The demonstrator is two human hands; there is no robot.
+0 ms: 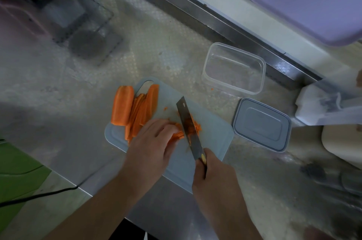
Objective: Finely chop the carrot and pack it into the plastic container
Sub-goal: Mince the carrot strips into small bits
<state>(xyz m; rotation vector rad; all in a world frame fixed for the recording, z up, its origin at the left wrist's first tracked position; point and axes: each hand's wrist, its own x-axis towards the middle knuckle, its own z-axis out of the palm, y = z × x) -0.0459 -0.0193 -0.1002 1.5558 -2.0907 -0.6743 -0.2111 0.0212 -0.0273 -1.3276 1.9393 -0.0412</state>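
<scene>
Steel kitchen desk (pixel 160 47), dim light. Pale cutting board (pixel 211 138) sits near the desk's front edge. Clear plastic container (pixel 234 67) stands open and looks unfilled beyond the board's far right corner, its lid (pixel 261 124) off beside the board's right edge. Carrot slabs (pixel 133 108) stacked at the board's far left corner. Step: chopping, packing not started. Left hand (pixel 154 138) presses curled fingers on the carrot strips, touching the knife (pixel 189 128). Right hand (pixel 212 173) clamped round the handle. Chopped bits (pixel 196 127) lie right of the blade, probably still coarse. Next: feed the strips, keep fingertips tucked.
</scene>
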